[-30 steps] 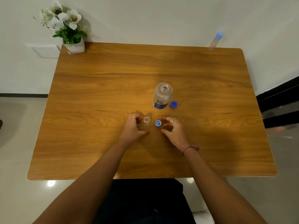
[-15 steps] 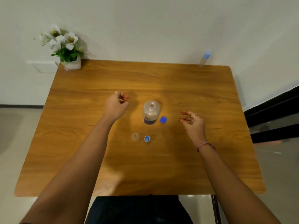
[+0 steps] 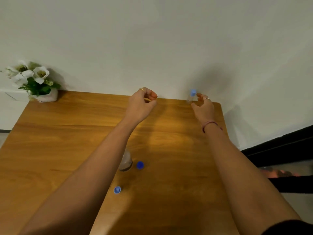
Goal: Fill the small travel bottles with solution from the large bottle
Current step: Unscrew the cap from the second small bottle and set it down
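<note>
A small clear travel bottle with a light blue cap (image 3: pixel 191 95) stands upright at the table's far right corner. My right hand (image 3: pixel 202 106) is right beside it, fingers apart on its right side and not closed around it. My left hand (image 3: pixel 142 103) hovers over the far edge with its fingers curled and nothing visible in them. The large clear bottle (image 3: pixel 126 161) stands uncapped mid-table, half hidden behind my left forearm. Its dark blue cap (image 3: pixel 140 165) lies just to its right. A small light blue cap (image 3: pixel 117 190) lies nearer to me. The uncapped small bottle is hidden by my left forearm.
A white pot of white flowers (image 3: pixel 44 95) sits at the far left corner of the wooden table (image 3: pixel 71 143). A plain wall runs directly behind the table's far edge. A dark floor strip lies to the right.
Both arms stretched from mid-table to the far edge, and my right hand arrived at the capped small bottle. The camera tilted up, so the large bottle and caps now sit lower in view.
</note>
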Demonstrator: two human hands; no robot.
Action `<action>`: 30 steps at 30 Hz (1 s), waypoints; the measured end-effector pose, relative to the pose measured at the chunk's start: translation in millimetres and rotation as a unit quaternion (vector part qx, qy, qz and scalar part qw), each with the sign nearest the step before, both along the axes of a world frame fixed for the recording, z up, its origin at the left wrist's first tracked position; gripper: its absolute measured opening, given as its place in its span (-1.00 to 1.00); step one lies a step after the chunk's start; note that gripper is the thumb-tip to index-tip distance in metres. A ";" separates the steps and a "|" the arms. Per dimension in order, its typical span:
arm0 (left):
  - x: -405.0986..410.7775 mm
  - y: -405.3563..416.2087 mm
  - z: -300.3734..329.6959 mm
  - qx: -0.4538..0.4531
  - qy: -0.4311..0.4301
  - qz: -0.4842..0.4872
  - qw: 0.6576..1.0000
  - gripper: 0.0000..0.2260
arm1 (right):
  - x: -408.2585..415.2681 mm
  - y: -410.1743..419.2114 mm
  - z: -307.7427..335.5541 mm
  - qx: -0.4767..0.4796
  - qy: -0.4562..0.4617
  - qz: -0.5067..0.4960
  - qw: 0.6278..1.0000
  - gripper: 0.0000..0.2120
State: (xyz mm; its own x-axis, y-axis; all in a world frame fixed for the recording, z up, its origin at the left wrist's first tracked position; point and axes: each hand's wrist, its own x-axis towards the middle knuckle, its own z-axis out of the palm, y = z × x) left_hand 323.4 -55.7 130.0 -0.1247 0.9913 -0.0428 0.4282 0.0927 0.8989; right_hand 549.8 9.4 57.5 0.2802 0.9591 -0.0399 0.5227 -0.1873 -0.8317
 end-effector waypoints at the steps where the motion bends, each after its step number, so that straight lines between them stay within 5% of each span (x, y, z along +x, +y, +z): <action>1: 3.5 4.6 -0.2 -0.002 -0.001 0.001 1.000 -0.89 | 1.7 14.4 -0.9 -0.004 -0.011 0.009 1.000 -0.58; 6: 7.7 15.4 -3.1 -0.001 0.006 0.006 1.000 -0.90 | 0.9 65.3 -12.4 -0.043 -0.110 0.087 0.989 -0.53; 14: -7.5 15.3 -8.4 0.009 0.092 -0.008 0.996 -0.86 | -4.7 77.9 -24.2 -0.038 -0.195 0.061 0.978 -0.76; 19: -11.5 14.7 -4.6 0.016 0.160 -0.036 0.986 -0.87 | -39.5 57.2 23.5 -0.060 -0.082 0.150 0.984 -0.74; 23: -18.8 5.1 4.4 0.040 0.218 -0.046 0.974 -0.48 | -70.4 21.0 90.9 -0.082 0.134 0.222 0.962 -0.79; 30: -59.8 -43.8 41.5 0.086 0.211 -0.057 0.972 -0.51 | -116.5 -47.6 150.0 -0.014 0.077 0.291 0.954 -0.72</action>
State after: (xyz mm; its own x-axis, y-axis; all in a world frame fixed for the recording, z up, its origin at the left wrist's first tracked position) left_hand 263.6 -99.5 171.5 0.0158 0.9876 0.1562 0.7602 -0.1134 0.6397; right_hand 433.2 -38.2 207.5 -0.3099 0.9484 -0.0664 0.4177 0.0731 -0.9056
